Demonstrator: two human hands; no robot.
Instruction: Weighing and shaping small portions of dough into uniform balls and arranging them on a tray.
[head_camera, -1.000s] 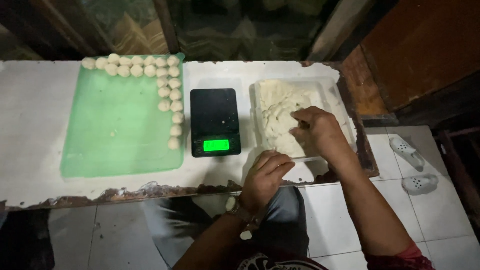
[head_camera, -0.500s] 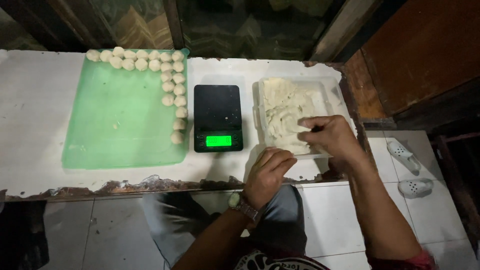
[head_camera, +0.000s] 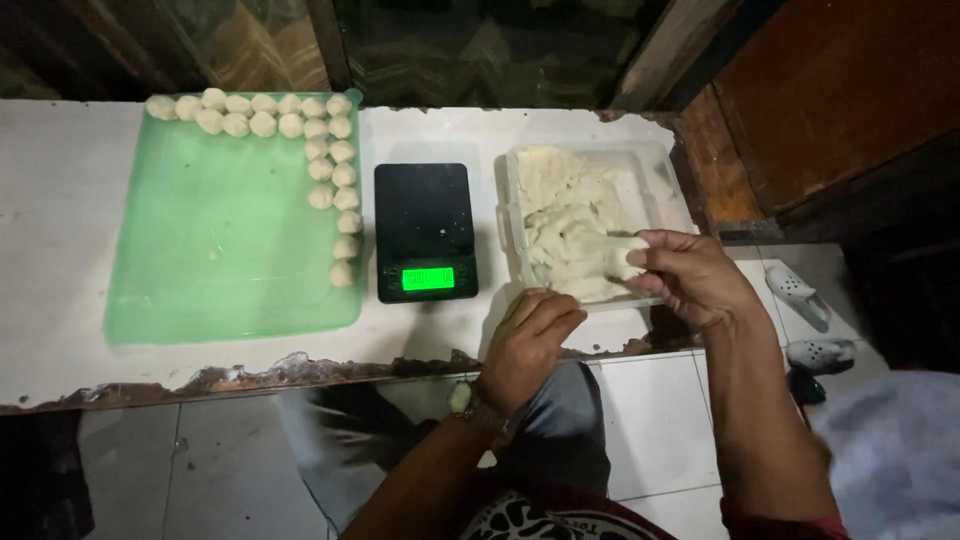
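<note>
A clear plastic tub (head_camera: 662, 168) holds a pale lump of dough (head_camera: 565, 215) on the white counter. My right hand (head_camera: 690, 275) reaches into the tub's near right side and pinches a piece of dough (head_camera: 620, 262) between fingers and thumb. My left hand (head_camera: 530, 345) rests curled at the tub's near edge, holding nothing that I can see. A black kitchen scale (head_camera: 424, 230) with a lit green display sits left of the tub, its plate bare. Further left a green mat (head_camera: 220, 240) carries several small dough balls (head_camera: 330, 165) along its far and right edges.
The white counter (head_camera: 60, 210) has a chipped, worn front edge. Beneath it are a white tiled floor and my knees. Pale sandals (head_camera: 800, 295) lie on the floor at the right. Dark wooden panels stand behind and to the right.
My right hand has drawn back toward the tub's near right corner, pulling a piece of dough. The left hand stays at the tub's edge. The view has shifted slightly.
</note>
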